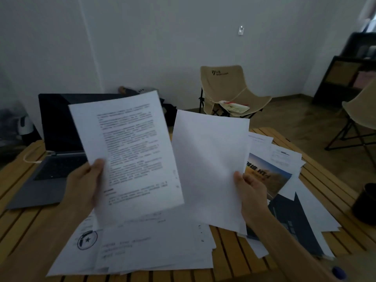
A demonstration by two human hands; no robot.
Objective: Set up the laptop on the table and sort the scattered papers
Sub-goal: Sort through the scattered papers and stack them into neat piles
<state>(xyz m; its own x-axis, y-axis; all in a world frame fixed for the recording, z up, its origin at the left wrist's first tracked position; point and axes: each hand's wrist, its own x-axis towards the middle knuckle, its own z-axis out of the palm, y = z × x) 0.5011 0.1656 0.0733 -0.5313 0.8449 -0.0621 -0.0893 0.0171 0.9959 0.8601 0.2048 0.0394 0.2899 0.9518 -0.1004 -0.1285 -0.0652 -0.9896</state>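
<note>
Sorting is proceeding beside the open grey laptop (53, 151): left hand (85, 186) is pinching a printed white sheet (126, 151), right hand (251, 192) is gripping a blank white sheet (209, 159), scattered papers (142, 245) are remaining on the slatted wooden table (329, 186).

A beige folding chair (227, 88) stands against the white wall, a dark shelf unit (343, 78) at right, a black cup (366, 202) nearby.

chair back (220, 78): logo, lettering blurred | brochure (264, 176): "HT" | printed sheets: illegible
</note>
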